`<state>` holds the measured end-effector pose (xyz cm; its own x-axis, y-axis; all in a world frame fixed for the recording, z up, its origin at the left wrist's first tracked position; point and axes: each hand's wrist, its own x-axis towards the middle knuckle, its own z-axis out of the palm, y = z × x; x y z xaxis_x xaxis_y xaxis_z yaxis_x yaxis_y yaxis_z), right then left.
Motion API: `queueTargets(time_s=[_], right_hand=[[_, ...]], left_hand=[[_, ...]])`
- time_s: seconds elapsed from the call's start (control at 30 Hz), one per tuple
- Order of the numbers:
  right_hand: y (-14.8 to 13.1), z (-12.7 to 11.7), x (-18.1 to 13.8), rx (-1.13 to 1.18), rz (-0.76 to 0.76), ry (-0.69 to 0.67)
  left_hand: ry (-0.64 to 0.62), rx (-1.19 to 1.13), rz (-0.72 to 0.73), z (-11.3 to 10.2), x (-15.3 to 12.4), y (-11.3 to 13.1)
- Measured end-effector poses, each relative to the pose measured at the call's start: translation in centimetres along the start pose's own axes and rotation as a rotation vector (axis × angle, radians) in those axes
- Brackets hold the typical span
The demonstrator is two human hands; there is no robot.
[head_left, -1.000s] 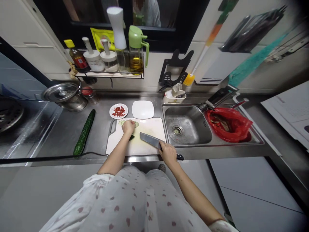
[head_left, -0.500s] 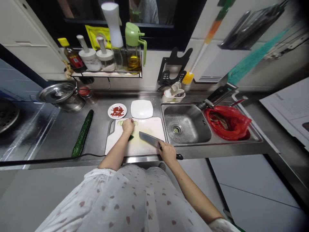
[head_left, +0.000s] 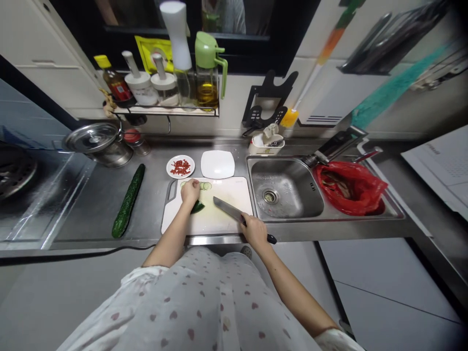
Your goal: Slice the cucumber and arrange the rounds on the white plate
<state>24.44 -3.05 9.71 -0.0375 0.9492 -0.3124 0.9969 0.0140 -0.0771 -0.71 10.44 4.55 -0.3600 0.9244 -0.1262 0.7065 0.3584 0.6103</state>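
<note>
My right hand is wrapped round the black handle of a kitchen knife, its blade low over the right part of a white cutting board. My left hand is closed, its fingers at the row of thin cucumber slices near the board's far edge; it hides part of that row. A dark green cucumber piece lies on the board beside the left wrist. Left of the board, a whole cucumber rests on the steel counter.
Behind the board stand a small plate of chopped red pieces and a white square plate. To the right are a sink and a red plastic bag. A steel pot sits at the left, below a bottle rack.
My left hand has shifted left along the row, baring more slices to its right and more of the green piece. The knife has barely moved. The view has shifted a little.
</note>
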Motion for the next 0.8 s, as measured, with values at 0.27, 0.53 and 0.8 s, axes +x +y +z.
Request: queueTargets(time_s=[0.27,0.53,0.8], right_hand=[[-1.5,0.0,0.7,0.06,-0.022,-0.047],[-3.7,-1.0,1.0,0.071,-0.04,-0.103],[-5.4,-2.1,1.1,0.053,-0.159,-0.178]], left_hand=[[0.06,-0.21,0.0,-1.2,-3.0,-3.3],[0.1,-0.194,0.247,-1.5,-7.6,-5.0],[0.098,-0.17,0.412,-0.2,-9.0,-6.2]])
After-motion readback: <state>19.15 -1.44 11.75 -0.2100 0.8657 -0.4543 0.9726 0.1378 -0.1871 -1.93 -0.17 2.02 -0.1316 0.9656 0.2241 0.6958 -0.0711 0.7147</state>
